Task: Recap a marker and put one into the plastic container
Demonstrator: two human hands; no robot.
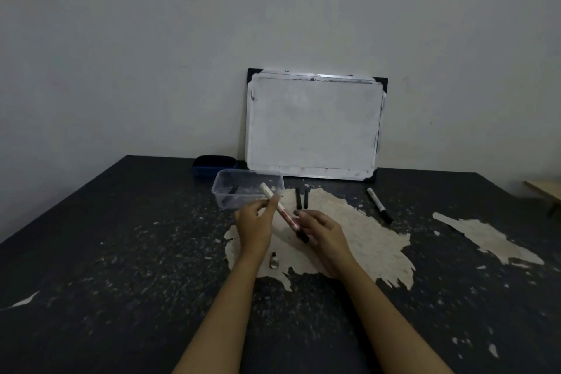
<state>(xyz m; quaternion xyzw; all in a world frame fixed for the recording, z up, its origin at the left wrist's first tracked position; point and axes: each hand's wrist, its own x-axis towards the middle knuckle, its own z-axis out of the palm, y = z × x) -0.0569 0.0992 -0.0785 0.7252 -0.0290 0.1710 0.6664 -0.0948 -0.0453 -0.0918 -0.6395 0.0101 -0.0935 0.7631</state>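
Both hands hold one white marker (280, 209) slantwise above the table. My left hand (254, 226) pinches its upper white part between fingertips and thumb. My right hand (321, 232) grips the lower end, where a black cap or tip shows under the fingers. Just behind the hands stands a clear plastic tub (247, 188) with a dark marker lying inside. A small pale cap-like piece (274, 261) lies on the table below my left wrist.
A whiteboard (314, 126) leans against the wall at the back. A dark blue eraser (214, 164) sits left of it. Two black markers (302, 198) lie side by side and another marker (379, 205) lies to the right. The black table top (121, 252) is peeling.
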